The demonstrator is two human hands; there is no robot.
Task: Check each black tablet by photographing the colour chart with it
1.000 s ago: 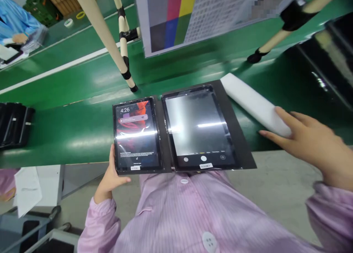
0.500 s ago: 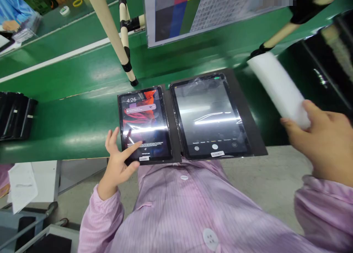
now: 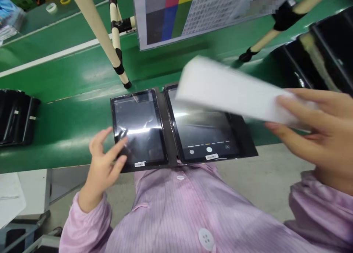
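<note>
My left hand (image 3: 106, 161), fingers spread, is at the lower left of the left tablet (image 3: 140, 120), whose screen is dark with bright reflections. Whether a fingertip touches the glass I cannot tell. Beside it lies the right tablet (image 3: 206, 135), showing a camera screen with a round white button near its bottom edge. Each tablet rests on a dark sheet. My right hand (image 3: 317, 124) grips one end of a long white block (image 3: 228, 89), slightly blurred, its other end reaching over the right tablet and hiding the upper part of it.
Cream pipes with black joints (image 3: 117, 58) stand behind the tablets. A printed colour chart (image 3: 171, 17) hangs between them. Stacked black items lie at the left (image 3: 18, 117) and right (image 3: 309, 61) of the green bench (image 3: 63, 131).
My right hand has swung the white block leftward over the right tablet. The left tablet's lit lock screen has turned dark. My left hand has drawn slightly back to the left.
</note>
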